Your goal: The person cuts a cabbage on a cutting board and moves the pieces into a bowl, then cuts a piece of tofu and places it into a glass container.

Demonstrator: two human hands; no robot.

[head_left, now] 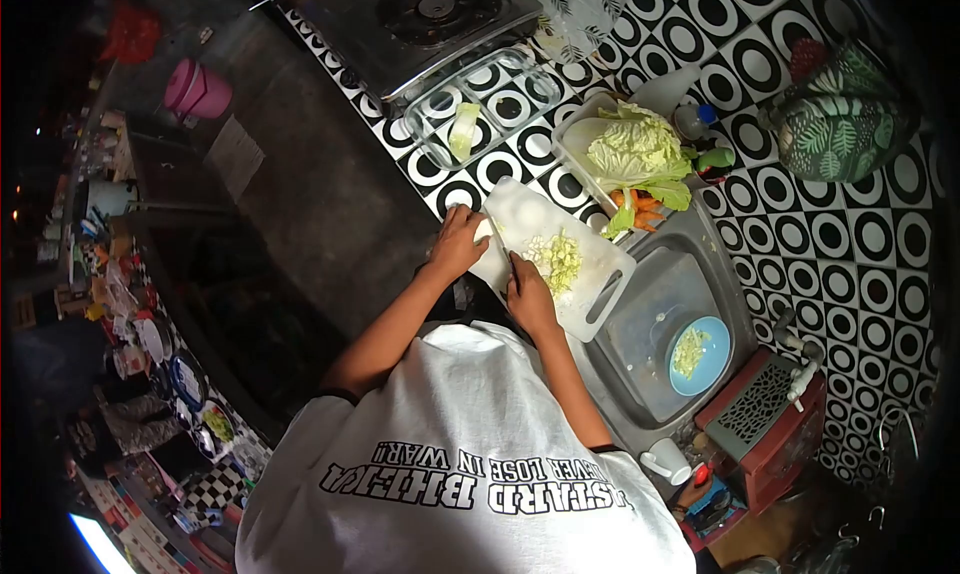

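A white cutting board (585,249) lies on the patterned counter, its right end with the handle slot reaching over the sink edge. On it is a heap of chopped pale green cabbage (558,259). My left hand (459,242) holds a whitish piece of vegetable (484,232) at the board's left edge, fingers curled round it. My right hand (529,294) grips a knife (503,246) by its dark handle, the blade close beside that piece. Behind the board, a container holds leafy cabbage (636,152) and carrots (640,210).
A glass dish (430,104) with a pale strip stands behind the board, near the stove (435,9). Right of the board, the sink (725,274) holds a blue bowl (699,356) of chopped cabbage. A white mug (665,461) and red dish rack (765,424) are nearer.
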